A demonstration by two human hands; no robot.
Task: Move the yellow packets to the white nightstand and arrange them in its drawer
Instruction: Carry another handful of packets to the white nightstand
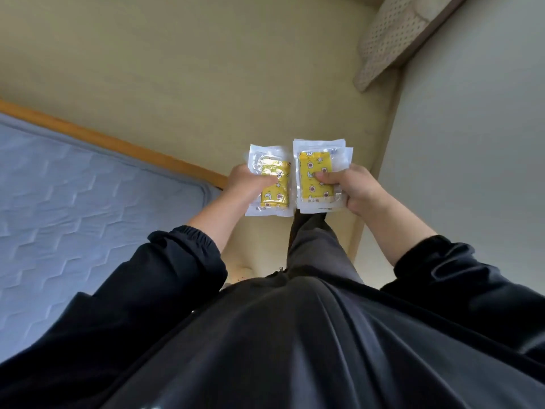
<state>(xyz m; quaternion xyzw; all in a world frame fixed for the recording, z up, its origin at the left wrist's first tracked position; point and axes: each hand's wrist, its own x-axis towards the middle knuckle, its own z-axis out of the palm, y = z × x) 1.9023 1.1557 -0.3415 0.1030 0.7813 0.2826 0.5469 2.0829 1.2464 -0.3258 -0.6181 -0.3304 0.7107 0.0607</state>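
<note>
I hold yellow packets in clear plastic wrap in both hands, out in front of my body above the floor. My left hand (249, 183) grips one stack of yellow packets (275, 187), thumb across the front. My right hand (351, 188) grips a second stack of yellow packets (315, 175), thumb pressed on its yellow face. The two stacks sit side by side, nearly touching. The white nightstand and its drawer are not in view.
A bed with a blue-grey quilted mattress (73, 202) and a wooden frame edge (118, 143) lies to my left. Pale yellow floor (206, 69) stretches ahead. A grey wall (472, 143) runs along the right, with a perforated beige object (389, 36) at its far end.
</note>
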